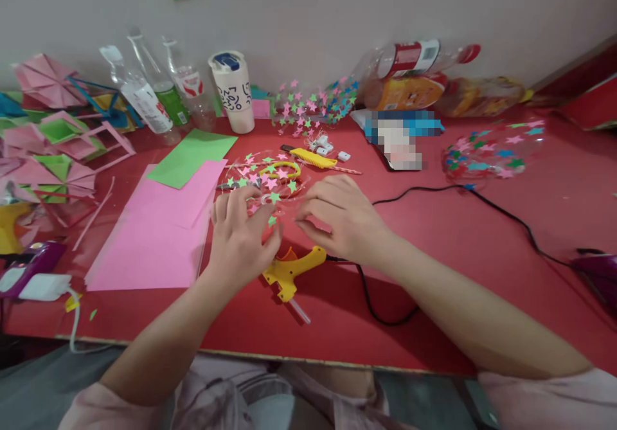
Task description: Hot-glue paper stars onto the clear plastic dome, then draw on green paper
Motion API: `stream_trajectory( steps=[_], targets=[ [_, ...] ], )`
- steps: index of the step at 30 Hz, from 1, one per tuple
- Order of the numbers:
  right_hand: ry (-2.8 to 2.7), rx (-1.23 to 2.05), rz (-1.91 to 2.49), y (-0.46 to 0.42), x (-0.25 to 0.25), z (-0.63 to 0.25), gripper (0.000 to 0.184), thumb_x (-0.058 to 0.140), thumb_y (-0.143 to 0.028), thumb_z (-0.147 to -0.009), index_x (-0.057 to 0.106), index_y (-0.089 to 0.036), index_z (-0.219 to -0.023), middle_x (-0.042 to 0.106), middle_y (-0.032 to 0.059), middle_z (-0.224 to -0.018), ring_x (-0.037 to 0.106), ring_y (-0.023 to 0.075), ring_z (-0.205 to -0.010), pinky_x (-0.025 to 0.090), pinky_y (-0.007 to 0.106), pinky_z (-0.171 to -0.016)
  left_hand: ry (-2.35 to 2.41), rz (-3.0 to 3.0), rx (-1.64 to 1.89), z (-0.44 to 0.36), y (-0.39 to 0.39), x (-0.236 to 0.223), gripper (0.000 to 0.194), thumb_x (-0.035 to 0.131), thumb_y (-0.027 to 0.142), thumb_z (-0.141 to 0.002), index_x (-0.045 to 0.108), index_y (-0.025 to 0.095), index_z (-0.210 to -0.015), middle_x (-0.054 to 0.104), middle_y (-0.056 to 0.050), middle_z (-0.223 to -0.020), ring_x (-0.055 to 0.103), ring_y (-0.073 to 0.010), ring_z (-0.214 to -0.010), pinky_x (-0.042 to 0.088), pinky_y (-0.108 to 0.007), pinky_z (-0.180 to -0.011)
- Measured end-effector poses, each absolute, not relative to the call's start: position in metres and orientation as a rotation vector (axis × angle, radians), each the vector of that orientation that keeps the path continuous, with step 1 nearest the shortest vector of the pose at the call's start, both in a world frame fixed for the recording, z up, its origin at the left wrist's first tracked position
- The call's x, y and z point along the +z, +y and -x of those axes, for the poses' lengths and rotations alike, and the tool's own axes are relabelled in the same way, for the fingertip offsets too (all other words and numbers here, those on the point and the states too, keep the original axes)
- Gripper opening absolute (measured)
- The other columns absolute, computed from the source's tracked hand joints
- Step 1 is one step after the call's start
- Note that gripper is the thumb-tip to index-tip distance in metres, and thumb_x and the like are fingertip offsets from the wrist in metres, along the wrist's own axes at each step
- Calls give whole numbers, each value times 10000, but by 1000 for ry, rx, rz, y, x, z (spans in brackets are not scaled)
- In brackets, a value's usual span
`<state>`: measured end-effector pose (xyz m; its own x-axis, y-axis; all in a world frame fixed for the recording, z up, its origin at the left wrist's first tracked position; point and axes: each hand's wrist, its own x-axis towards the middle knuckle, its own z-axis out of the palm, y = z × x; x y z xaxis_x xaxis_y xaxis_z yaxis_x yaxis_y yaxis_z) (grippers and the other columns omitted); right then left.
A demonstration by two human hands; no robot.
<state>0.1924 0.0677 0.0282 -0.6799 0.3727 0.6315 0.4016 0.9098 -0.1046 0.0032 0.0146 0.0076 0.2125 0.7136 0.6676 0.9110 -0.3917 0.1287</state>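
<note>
A clear plastic piece dotted with pink and green star stickers [270, 182] lies on the red table, between and just beyond my hands. My left hand [243, 234] is at its near left side, with fingers curved and apart and nothing visible in them. On the other side, my right hand [344, 218] has its thumb and fingers bent with a gap between them; it also appears to hold nothing. Whether the fingertips touch the plastic I cannot tell. Below both hands a yellow hot glue gun [294, 270] rests with a clear glue stick [301, 311] protruding from it.
Pink paper sheets [154, 237] and a green sheet [193, 157] lie left. A yellow utility knife [313, 158] is behind the plastic. A white tumbler [232, 92] and several bottles line the wall. A black cord [511, 215] crosses the right side. Another star-covered bottle piece [491, 153] lies right.
</note>
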Motion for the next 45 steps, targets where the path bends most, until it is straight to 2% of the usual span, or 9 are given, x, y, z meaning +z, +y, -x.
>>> stream_trajectory(
  steps=[8,18,25,36,45],
  targets=[
    [-2354,15,619,70,21,-187,130,518,-232,-907,560,-211,-786,586,3,-804,485,149,-772,338,323,-756,-1569,2167,-1012,-4,19,-5,189,670,276,-791,672,232,-975,551,-117,-1134,515,-269,-950,416,-444,-820],
    [-2397,34,580,70,16,-186,112,510,-213,-897,581,-204,-812,570,10,-825,487,156,-809,335,348,-784,-1656,2221,-1125,-8,18,-8,186,690,213,-726,660,248,-906,552,-98,-1186,504,-292,-985,404,-489,-844],
    [-2430,18,587,71,14,-186,119,495,-215,-899,594,-213,-832,558,12,-830,476,170,-836,318,358,-797,-1634,2229,-1064,-8,17,-6,158,678,245,-755,651,254,-910,561,-98,-1198,506,-302,-1006,391,-497,-848],
    [-2368,62,647,72,11,-183,130,501,-217,-899,570,-202,-790,556,8,-786,466,155,-756,321,326,-745,-1624,2251,-1089,-9,16,-6,124,648,185,-758,649,237,-870,569,-104,-1206,505,-303,-997,378,-510,-861],
    [-2303,120,709,70,10,-182,106,527,-231,-896,577,-207,-806,590,8,-805,498,160,-784,321,323,-748,-1607,2236,-1056,-10,15,-6,101,648,199,-768,629,233,-862,558,-90,-1217,522,-300,-1024,408,-466,-826]
  ],
)
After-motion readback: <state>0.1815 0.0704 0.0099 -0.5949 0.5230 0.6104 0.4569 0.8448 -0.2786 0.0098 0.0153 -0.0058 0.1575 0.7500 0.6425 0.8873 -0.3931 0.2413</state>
